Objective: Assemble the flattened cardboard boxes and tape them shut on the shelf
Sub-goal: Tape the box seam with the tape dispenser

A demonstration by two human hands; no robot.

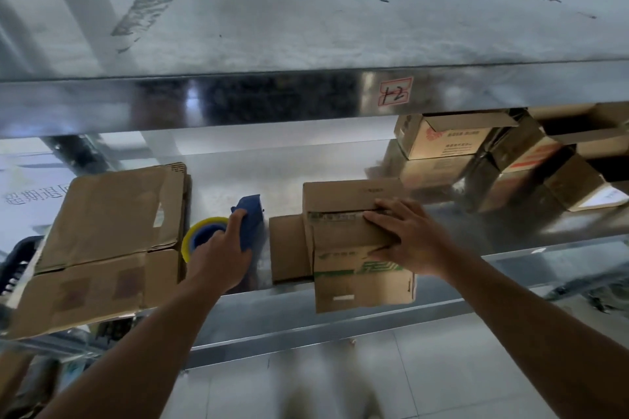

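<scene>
Cardboard box (pixel 357 282) lies under the right hand (pixel 408 238). Its long axis runs from the front edge of the metal shelf (pixel 224 180) toward the back, and its near end overhangs that edge. The right hand rests on top with fingers straight and spread, pressing the folded flaps flat. One loose flap sticks out to the left of the palm. Green print bands the box nearer the wrist, its lettering too blurred to read.

The left hand (pixel 221 248) is curled round the blue plastic tape dispenser (pixel 250 214), whose head points toward the back. A yellowish tape roll (pixel 197 235) sits just left of those knuckles. Further left lies a creased brown stack of flattened cardboard (pixel 109 231).

Above the right fingertips, a red-bordered sticker (pixel 394 91) bears a handwritten mark like "1-2". Beyond them to the right stand more boxes (pixel 442 143) with red print.
</scene>
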